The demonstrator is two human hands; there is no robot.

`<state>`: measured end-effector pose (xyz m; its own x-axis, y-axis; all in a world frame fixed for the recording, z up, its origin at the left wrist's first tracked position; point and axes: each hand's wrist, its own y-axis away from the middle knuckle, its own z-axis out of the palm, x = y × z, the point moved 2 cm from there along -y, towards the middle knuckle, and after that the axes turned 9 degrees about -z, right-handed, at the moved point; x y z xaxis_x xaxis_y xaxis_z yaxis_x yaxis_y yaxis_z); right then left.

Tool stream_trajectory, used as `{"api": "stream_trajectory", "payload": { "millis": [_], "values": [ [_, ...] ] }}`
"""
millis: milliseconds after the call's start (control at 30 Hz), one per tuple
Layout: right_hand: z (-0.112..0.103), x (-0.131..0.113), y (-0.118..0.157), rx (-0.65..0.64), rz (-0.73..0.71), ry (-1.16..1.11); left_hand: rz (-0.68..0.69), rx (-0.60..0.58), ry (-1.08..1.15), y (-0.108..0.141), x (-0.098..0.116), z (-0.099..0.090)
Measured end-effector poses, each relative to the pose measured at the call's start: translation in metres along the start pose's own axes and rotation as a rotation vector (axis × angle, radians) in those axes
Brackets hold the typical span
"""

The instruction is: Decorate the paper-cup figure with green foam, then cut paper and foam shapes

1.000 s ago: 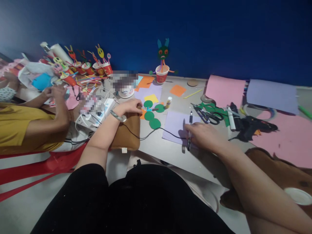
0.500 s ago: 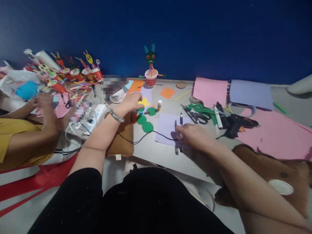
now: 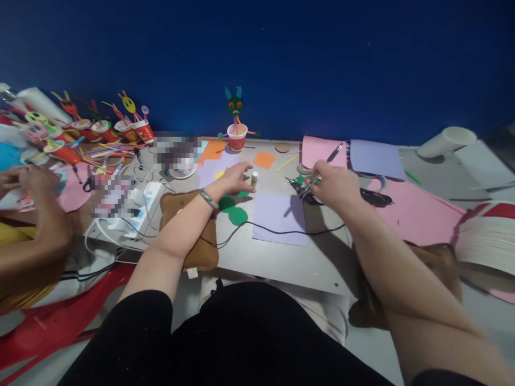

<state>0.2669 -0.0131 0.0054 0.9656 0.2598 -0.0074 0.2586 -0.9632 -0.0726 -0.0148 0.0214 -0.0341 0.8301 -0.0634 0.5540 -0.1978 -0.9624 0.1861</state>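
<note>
My left hand [image 3: 234,179] is over the table with its fingers apart. It is beside a small white-capped bottle [image 3: 254,180], and I cannot tell whether they touch. Below it lie green paper circles [image 3: 238,216], partly hidden by the hand. My right hand [image 3: 332,184] is closed round a pen [image 3: 335,153] that points up and to the right. Under its fingers are dark scissors [image 3: 295,185], largely covered; whether the fingers also grip them is unclear. A lilac paper sheet [image 3: 277,220] lies between my hands, nearer to me.
A black cord [image 3: 281,232] crosses the lilac sheet. At the back stands a red paper cup [image 3: 237,138] with a green-headed figure. A power strip [image 3: 147,209] and brown cushion [image 3: 205,241] are left. Pink paper [image 3: 418,214] lies right. A co-worker's hands [image 3: 30,179] are far left.
My right hand has moved away from me, from the lilac sheet to the scissors, with the pen still in it. My left hand has shifted right, to the bottle. The view has turned right.
</note>
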Motion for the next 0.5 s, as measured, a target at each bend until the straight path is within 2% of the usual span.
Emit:
{"api": "stream_trajectory", "payload": {
  "millis": [167, 300, 400, 500],
  "values": [
    [0.018, 0.018, -0.061, -0.053, 0.173, 0.000, 0.043, 0.033, -0.004, -0.004, -0.002, 0.008],
    [0.029, 0.022, -0.081, -0.016, 0.190, -0.045, 0.058, 0.033, 0.003, -0.004, -0.001, 0.013],
    [0.023, 0.030, -0.086, 0.022, 0.190, -0.067, 0.063, 0.040, 0.007, -0.005, -0.002, 0.012],
    [0.005, 0.055, -0.093, 0.138, 0.293, -0.055, 0.075, 0.031, 0.003, -0.007, -0.003, 0.011]
  ]
}}
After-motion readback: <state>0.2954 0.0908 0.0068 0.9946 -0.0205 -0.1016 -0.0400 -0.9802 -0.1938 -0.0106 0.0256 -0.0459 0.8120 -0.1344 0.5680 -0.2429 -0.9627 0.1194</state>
